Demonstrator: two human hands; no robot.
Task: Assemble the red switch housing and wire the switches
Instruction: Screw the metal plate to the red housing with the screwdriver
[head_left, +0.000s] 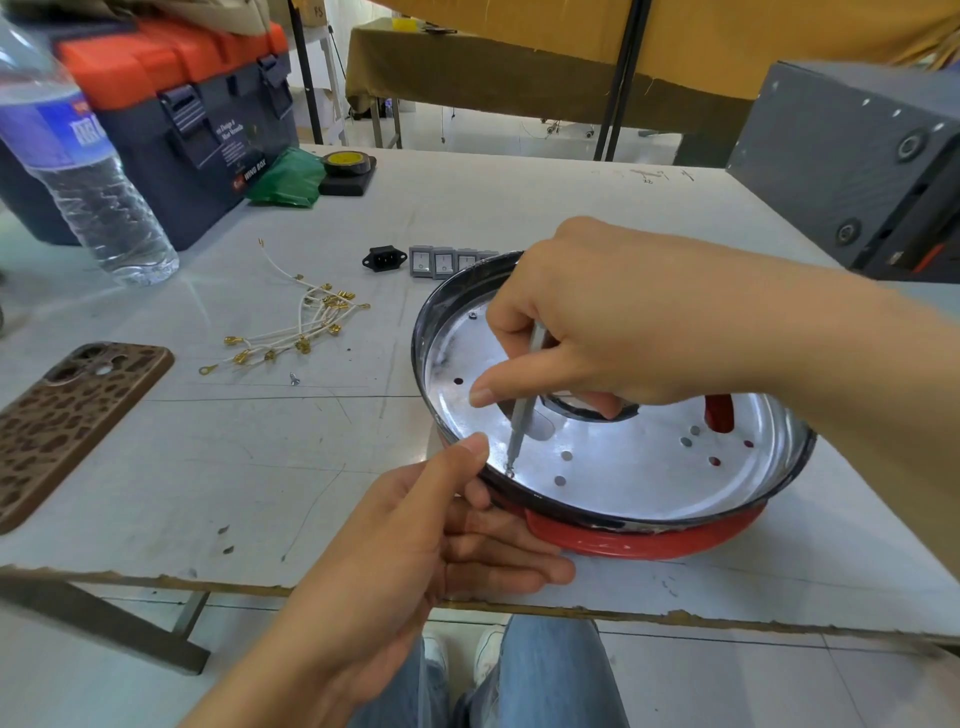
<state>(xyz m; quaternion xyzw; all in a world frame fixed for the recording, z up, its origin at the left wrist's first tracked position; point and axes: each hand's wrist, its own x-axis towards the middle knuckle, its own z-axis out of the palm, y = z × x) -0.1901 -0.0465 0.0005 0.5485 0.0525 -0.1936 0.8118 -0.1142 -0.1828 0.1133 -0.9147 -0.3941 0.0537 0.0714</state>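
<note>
So the person's right hand (582, 332) is pinching a thin grey screwdriver (521, 415), fingers curled round the shaft, with the tip down on a small screw (509, 473) near the lower-left edge of the silver plate (623, 467). That plate sits inside the round red switch housing (649, 540), right of centre in the frame, near the front edge of the white table (260, 467). The left hand (441, 535) braces the housing from the lower left: thumb up against the dark rim, straight fingers pressed along the red side, not really wrapped round anything. Looks to me like that's just to stop the thing spinning while the screw gets driven.

Inside the housing I see only the plate with its holes, another screw (472, 315) up at the far left, and something red poking through on the right. Can't tell what that is.

The grey switches (441, 261) and black socket (383, 258) wait just behind the housing, and the white wires (296, 327) lie loose to the left, with a spare screw (294, 379) nearby. So I'd say wiring hasn't begun.
</note>
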